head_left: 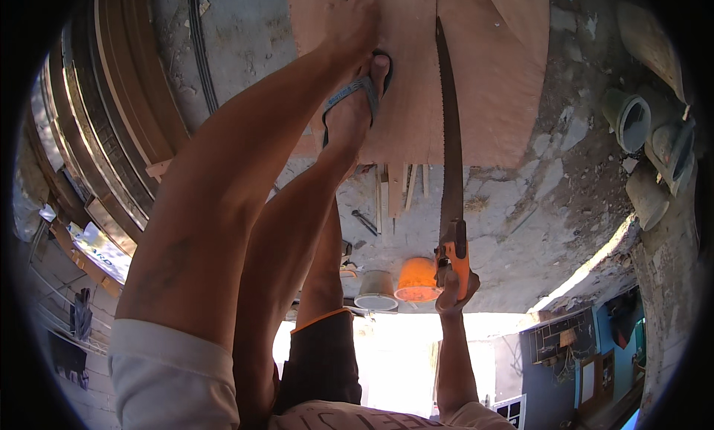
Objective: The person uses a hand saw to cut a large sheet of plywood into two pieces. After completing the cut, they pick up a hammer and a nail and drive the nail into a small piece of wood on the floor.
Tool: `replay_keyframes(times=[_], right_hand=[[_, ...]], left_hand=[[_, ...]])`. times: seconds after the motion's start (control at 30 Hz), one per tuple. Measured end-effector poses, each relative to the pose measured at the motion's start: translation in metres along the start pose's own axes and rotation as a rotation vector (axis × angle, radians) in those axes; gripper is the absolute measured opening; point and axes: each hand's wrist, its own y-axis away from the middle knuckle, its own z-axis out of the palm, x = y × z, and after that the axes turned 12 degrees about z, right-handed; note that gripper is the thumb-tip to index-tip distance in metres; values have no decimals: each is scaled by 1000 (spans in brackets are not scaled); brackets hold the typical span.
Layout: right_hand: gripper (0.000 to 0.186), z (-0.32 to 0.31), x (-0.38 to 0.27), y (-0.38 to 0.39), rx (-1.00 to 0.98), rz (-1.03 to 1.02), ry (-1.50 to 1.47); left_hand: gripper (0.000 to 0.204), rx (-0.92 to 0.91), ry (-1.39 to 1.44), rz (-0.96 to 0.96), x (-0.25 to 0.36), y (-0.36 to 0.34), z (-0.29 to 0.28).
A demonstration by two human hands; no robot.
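Observation:
My right hand (454, 289) is closed on the orange handle of a handsaw (451, 155), its long dark blade reaching up over a plywood sheet (506, 81) beside a straight line in it. At the top, my left hand (349, 17) presses on the plywood to the left of the blade, fingers slightly bent and apart, partly cut off by the frame edge. A foot in a flip-flop (357, 103) stands on the sheet just below that hand. Bare legs and dark shorts with orange trim (320, 356) show behind my left arm.
Long boards (123, 95) are stacked at the left. Narrow wood strips (396, 192) and a dark tool (364, 223) lie on the cracked concrete floor. An orange bucket (418, 270) and a grey bucket (375, 290) stand beyond; more dirty buckets (617, 118) are at the right.

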Motion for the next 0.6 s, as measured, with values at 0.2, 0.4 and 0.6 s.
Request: replay_keyframes(times=[0.2,0.4,0.6], right_hand=[[47,89,-68,-159,-120,-168,-248],[54,19,-4,-21,-104,-70,-43],[37,45,28,-94,-81,-104,-201]], left_hand=[[98,-22,-39,55,12,6,-36],[94,-6,-98,-57,-6,13,-29],[82,-87,-170,86,15,2,-39]])
